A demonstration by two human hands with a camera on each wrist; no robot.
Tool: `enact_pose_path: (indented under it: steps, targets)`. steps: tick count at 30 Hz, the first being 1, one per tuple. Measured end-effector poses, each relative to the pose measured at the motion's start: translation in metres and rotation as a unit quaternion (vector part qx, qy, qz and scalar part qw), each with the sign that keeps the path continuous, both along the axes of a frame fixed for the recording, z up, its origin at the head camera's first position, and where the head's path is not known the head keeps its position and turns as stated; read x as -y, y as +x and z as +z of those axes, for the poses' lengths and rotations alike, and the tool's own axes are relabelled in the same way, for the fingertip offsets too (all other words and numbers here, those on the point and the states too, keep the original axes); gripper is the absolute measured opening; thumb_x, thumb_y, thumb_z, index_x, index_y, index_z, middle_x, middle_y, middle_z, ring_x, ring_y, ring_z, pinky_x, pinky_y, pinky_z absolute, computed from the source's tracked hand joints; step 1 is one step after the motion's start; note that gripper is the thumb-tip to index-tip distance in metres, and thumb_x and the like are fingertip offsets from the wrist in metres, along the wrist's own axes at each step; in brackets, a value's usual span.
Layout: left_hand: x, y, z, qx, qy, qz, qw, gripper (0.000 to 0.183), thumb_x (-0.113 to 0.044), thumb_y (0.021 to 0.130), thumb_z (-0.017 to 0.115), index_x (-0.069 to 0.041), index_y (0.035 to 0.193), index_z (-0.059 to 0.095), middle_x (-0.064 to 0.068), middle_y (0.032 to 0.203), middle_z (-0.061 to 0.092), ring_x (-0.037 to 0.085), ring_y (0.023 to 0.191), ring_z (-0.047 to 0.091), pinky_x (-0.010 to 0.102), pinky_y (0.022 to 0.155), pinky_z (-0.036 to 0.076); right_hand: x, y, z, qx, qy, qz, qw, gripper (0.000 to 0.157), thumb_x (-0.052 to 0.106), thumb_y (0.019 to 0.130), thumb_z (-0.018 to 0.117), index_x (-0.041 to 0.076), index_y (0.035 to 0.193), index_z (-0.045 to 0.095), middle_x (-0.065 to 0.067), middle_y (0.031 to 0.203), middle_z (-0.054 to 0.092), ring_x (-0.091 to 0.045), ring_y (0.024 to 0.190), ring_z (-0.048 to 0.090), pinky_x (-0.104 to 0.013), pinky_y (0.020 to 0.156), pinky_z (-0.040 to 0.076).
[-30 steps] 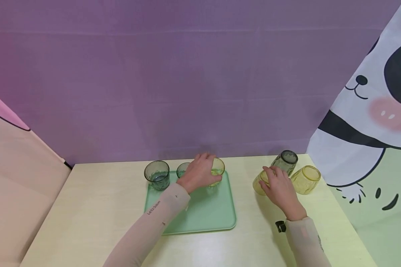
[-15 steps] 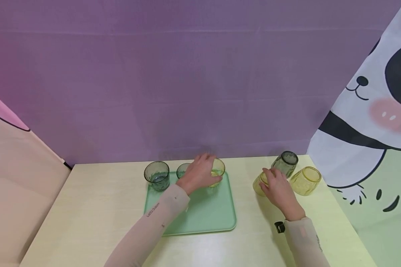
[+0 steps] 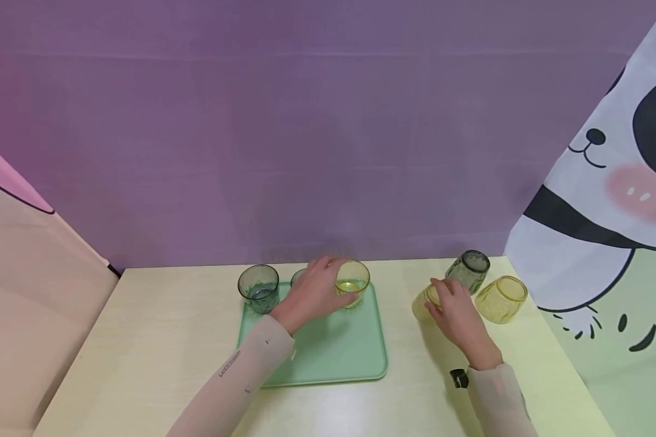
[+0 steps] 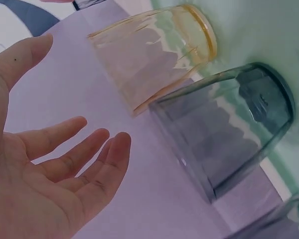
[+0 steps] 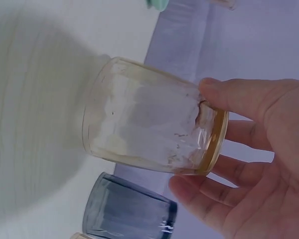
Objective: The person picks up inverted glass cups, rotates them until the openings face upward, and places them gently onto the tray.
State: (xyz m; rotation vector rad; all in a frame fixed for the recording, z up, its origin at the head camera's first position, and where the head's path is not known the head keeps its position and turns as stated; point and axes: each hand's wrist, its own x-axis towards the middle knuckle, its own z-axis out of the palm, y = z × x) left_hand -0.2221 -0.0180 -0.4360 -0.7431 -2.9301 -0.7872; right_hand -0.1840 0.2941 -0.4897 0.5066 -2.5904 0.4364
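On the green tray, an upright yellow glass stands at the back right. My left hand is just left of it, over the tray. In the left wrist view, its fingers are spread and apart from the yellow glass and a grey-green glass. My right hand grips an upside-down yellow glass by its base, thumb on one side and fingers on the other, with the rim down at the table.
A dark glass stands at the tray's back left; a smaller-looking one is partly hidden by my left hand. Right of my right hand are an upside-down dark glass and yellow glass. A purple curtain hangs behind the table.
My left hand has let go of the yellow glass on the tray and moved slightly left, showing more of the glass. My right hand stays at its glass.
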Motion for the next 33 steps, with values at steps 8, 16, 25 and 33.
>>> enact_pose_path:
  steps: [8,16,25,33]
  targets:
    - [0.018,0.026,0.006,-0.006,0.018,0.010,0.9998,0.074,-0.047,0.086,0.075,-0.007,0.144,0.052,0.010,0.142,0.050,0.033,0.130,0.047,0.046,0.102,0.046,0.008,0.013,0.012,-0.075,-0.012,0.041,0.996,0.052,-0.005,0.072,0.084,-0.013,0.117,0.059,-0.035,0.104,0.056,-0.054,0.095,0.055,-0.064,0.082,0.048]
    - [0.036,0.055,0.004,-0.033,0.071,0.010,0.9969,0.069,-0.043,0.086,0.078,-0.006,0.140,0.055,0.008,0.140,0.051,0.026,0.130,0.047,0.042,0.103,0.045,0.017,0.029,0.026,-0.088,-0.014,0.064,0.994,0.056,-0.002,0.071,0.087,-0.012,0.119,0.059,-0.029,0.102,0.057,-0.046,0.092,0.058,-0.056,0.078,0.051]
    - [0.058,0.082,-0.009,-0.007,0.115,0.042,0.9925,0.066,-0.040,0.086,0.079,-0.014,0.142,0.055,0.000,0.141,0.050,0.020,0.120,0.054,0.040,0.096,0.049,0.031,0.044,0.038,-0.061,-0.030,0.070,0.995,0.058,0.005,0.074,0.087,-0.008,0.124,0.060,-0.026,0.109,0.059,-0.042,0.099,0.060,-0.053,0.082,0.054]
    - [0.072,0.096,-0.013,0.015,0.183,0.052,0.9816,0.063,-0.034,0.086,0.081,-0.018,0.141,0.056,-0.008,0.137,0.052,0.011,0.118,0.055,0.030,0.088,0.053,0.043,0.052,0.042,-0.055,-0.044,0.081,0.994,0.063,0.004,0.073,0.087,-0.006,0.129,0.058,-0.024,0.115,0.058,-0.039,0.105,0.060,-0.050,0.085,0.053]
